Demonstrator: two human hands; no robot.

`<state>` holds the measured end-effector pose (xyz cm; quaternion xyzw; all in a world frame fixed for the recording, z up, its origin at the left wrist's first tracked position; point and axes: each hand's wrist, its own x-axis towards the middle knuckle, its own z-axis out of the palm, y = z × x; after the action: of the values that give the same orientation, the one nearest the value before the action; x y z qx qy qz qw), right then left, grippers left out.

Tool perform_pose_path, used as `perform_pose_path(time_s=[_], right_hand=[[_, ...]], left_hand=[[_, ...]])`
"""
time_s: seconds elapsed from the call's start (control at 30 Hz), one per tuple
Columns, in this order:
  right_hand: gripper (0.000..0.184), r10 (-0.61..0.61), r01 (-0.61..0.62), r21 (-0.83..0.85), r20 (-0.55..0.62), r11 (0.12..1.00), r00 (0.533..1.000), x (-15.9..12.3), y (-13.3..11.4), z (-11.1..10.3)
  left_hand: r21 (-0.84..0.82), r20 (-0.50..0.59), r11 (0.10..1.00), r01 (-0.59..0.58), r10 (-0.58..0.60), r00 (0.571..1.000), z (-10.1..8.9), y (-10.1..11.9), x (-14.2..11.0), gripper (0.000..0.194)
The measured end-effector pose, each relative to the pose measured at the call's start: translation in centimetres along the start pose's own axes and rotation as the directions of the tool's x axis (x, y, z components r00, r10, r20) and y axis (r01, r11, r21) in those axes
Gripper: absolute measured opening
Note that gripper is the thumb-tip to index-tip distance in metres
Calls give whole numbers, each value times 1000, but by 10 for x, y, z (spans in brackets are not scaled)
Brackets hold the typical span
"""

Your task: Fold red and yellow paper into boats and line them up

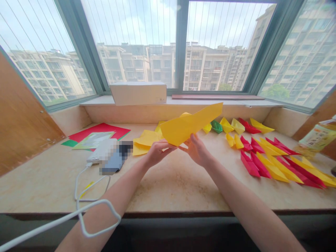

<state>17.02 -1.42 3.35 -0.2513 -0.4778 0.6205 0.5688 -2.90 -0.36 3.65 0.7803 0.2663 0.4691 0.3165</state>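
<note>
A folded sheet of yellow paper (193,122) is held up, tilted, above the middle of the counter. My left hand (160,152) pinches its lower left edge. My right hand (196,149) grips the bottom edge a little to the right, thumb against the near face. The paper hides some of my fingertips. More yellow paper (147,140) lies just behind and left of my left hand. To the right stand several folded paper boats in rows, among them a green boat (216,126), a red boat (250,163) and a yellow boat (274,168).
Left of my arms lie a red sheet (115,130), a white power bank (102,152), a phone (118,161) and a looping white cable (105,201). A white box (139,93) sits on the window sill. At the far right is a bottle (319,134).
</note>
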Motion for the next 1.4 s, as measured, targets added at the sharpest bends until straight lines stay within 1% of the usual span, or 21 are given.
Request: perform_pose_path(time_s=[0.13, 0.27, 0.37, 0.43, 0.5, 0.57, 0.6, 0.67, 0.7, 0.73, 0.77, 0.8, 0.87, 0.9, 0.97, 1.0, 1.03, 1.1, 1.2, 1.3, 1.4], right_hand=[[58, 1, -1, 2, 41, 1000, 999, -3, 5, 1], [53, -79, 79, 23, 2, 997, 997, -1, 7, 4], [48, -197, 198, 6, -102, 980, 975, 4, 7, 5], [46, -263, 264, -22, -211, 964, 942, 8, 6, 1], [46, -302, 306, -33, -303, 951, 904, 11, 1, -5], [48, -313, 326, -22, -348, 945, 884, 13, -4, -13], [48, -298, 313, -14, -353, 950, 887, 14, -7, -16], [44, -204, 216, -1, -322, 976, 924, 13, -12, -21], [42, -131, 137, 1, -289, 991, 948, 12, -14, -22], [39, -48, 49, -2, -248, 999, 967, 10, -15, -21], [37, 32, -36, -14, -205, 999, 978, 8, -16, -20], [35, 104, -111, -33, -157, 993, 982, 5, -16, -18], [35, 196, -201, -85, -66, 976, 978, 1, -15, -13], [36, 213, -214, -115, -21, 970, 977, -1, -14, -11], [39, 205, -193, -177, 48, 965, 978, -3, -12, -8], [40, 186, -169, -204, 68, 964, 980, -4, -10, -8], [41, 167, -145, -229, 81, 963, 983, -3, -9, -8], [42, 144, -114, -265, 94, 957, 985, -2, -6, -9], [38, 146, -121, -292, 65, 949, 987, 0, -5, -10], [39, 166, -152, -301, 23, 941, 986, 1, -4, -11], [43, 145, -141, -305, -10, 942, 989, 3, 0, -13]], left_hand=[[57, 72, 997, -44, 40, 997, 1, 0, 0, 11], [120, 148, 987, -102, 84, 985, 3, -2, -1, 15], [136, 187, 985, -110, 84, 979, 7, -3, -4, 14], [132, 170, 988, -79, 56, 984, 8, -3, -5, 15], [98, 100, 995, -17, 7, 995, 6, -3, -5, 23], [44, -51, 998, 45, -43, 998, 3, -4, -4, 30], [11, -145, 998, 63, -61, 988, 0, -5, -2, 32], [-65, -311, 994, 85, -100, 945, -5, -9, 1, 36], [-127, -350, 987, 99, -138, 927, -8, -11, 3, 39], [-212, -350, 970, 122, -192, 917, -10, -14, 4, 43], [-314, -312, 937, 153, -254, 916, -11, -16, 5, 48], [-419, -240, 887, 192, -312, 919, -11, -17, 6, 53], [-600, -63, 756, 260, -369, 927, -10, -19, 5, 65], [-664, 6, 693, 279, -368, 930, -8, -19, 5, 70], [-734, 77, 612, 294, -355, 932, -4, -16, 2, 72], [-739, 89, 603, 302, -357, 930, -2, -15, 1, 68], [-725, 86, 615, 309, -365, 927, 0, -13, 0, 63], [-660, 55, 679, 320, -382, 923, 2, -10, 0, 57], [-562, -3, 762, 320, -389, 921, 2, -8, 1, 59], [-528, 5, 785, 324, -378, 926, 1, -6, 3, 57], [-538, 28, 778, 325, -369, 929, 0, -3, 2, 53]])
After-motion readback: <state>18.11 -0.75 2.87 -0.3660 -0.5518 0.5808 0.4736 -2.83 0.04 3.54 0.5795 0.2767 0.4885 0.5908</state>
